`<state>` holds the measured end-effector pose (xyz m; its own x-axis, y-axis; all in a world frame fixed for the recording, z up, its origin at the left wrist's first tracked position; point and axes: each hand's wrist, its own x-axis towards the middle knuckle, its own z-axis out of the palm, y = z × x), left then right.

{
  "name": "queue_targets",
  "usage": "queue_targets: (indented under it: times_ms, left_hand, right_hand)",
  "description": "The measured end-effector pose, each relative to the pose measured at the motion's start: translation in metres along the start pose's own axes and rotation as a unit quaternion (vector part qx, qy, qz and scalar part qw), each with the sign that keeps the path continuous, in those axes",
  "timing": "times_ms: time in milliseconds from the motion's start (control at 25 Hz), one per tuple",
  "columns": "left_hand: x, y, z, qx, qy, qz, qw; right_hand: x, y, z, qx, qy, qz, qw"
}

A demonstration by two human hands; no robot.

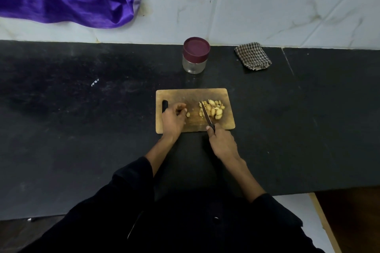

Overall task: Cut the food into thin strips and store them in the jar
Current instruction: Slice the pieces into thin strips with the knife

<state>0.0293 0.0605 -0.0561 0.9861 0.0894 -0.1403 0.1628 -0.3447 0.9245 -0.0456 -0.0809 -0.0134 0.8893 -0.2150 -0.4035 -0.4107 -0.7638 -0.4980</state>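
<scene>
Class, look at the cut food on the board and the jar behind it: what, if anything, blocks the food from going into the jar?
The maroon lid is on the jar, closing its mouth. Nothing else lies between the cut pieces and the jar.

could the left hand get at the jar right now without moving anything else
Probably yes. The jar stands lid on, behind the cutting board, with bare counter before it. The left hand is curled round a small piece, so it would drop that first.

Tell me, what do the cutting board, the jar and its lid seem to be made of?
Cutting board: wood probably, matte brown with worn, darker patches. Jar: clear glass or plastic, see-through with light glints; which one is unclear. Lid: likely plastic, smooth maroon, evenly coloured.
</scene>
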Motion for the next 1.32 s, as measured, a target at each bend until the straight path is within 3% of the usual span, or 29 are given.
queue_targets:
  times_ms: [120,280,440,600,760,1080,1320]
  left_hand:
    - [0.001,0.008,-0.003,0.006,-0.007,-0.01,1.0]
    - [0.0,0.023,-0.001,0.122,0.013,0.058,0.991]
    - [-0.011,0.034,0.011,0.245,-0.035,0.144,0.958]
    - [-0.039,0.029,0.027,0.291,-0.094,0.154,0.94]
    - [-0.059,0.023,0.04,0.343,-0.086,0.198,0.914]
    - [-0.072,0.018,0.052,0.406,-0.162,0.199,0.877]
    - [-0.062,0.005,0.026,0.414,-0.148,0.213,0.872]
  right_hand:
    - [0.001,0.003,-0.004,0.016,0.015,-0.009,1.0]
    - [0.007,0.015,-0.012,0.029,0.037,-0.016,0.999]
    - [0.014,0.042,-0.023,0.049,0.07,-0.018,0.996]
    - [0.02,0.066,-0.035,0.061,0.09,-0.02,0.994]
    - [0.026,0.075,-0.043,0.055,0.074,-0.035,0.995]
    - [0.041,0.051,-0.045,-0.079,0.081,-0.043,0.993]
    - [0.031,0.031,-0.027,-0.118,0.085,-0.056,0.988]
